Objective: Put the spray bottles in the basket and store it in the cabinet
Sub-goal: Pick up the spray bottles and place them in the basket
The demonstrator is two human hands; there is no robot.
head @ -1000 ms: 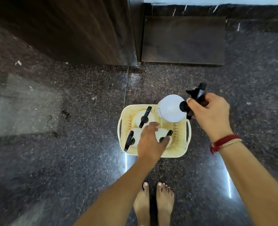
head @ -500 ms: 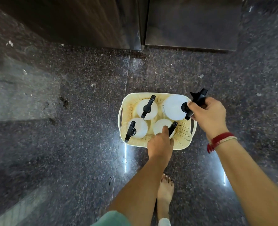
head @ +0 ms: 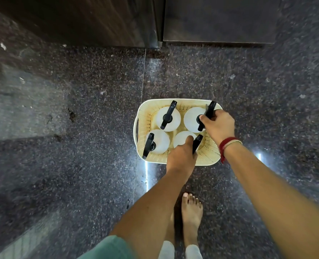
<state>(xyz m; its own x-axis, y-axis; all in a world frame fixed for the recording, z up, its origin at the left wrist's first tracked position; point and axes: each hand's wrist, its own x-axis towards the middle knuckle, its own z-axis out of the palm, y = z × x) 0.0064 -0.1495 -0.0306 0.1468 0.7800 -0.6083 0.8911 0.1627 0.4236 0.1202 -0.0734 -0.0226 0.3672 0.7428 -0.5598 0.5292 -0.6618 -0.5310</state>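
A cream perforated basket (head: pixel 142 116) stands on the dark granite floor. Several white spray bottles with black trigger heads stand upright inside it. My right hand (head: pixel 218 124) grips the black trigger head of the back-right bottle (head: pixel 192 118), which sits down in the basket. My left hand (head: pixel 182 156) is closed around the head of the front-right bottle (head: pixel 182 138). The back-left bottle (head: pixel 169 118) and front-left bottle (head: pixel 157 142) stand untouched.
A dark wooden cabinet (head: pixel 80 19) runs along the top left, and a dark panel (head: pixel 220 19) stands beside it at the top right. My bare feet (head: pixel 191 206) stand just in front of the basket. Granite floor surrounds the basket on all sides.
My right hand has lowered the fourth bottle from above the basket into its back-right corner. My left hand has shifted onto the front-right bottle's head. The view has moved closer.
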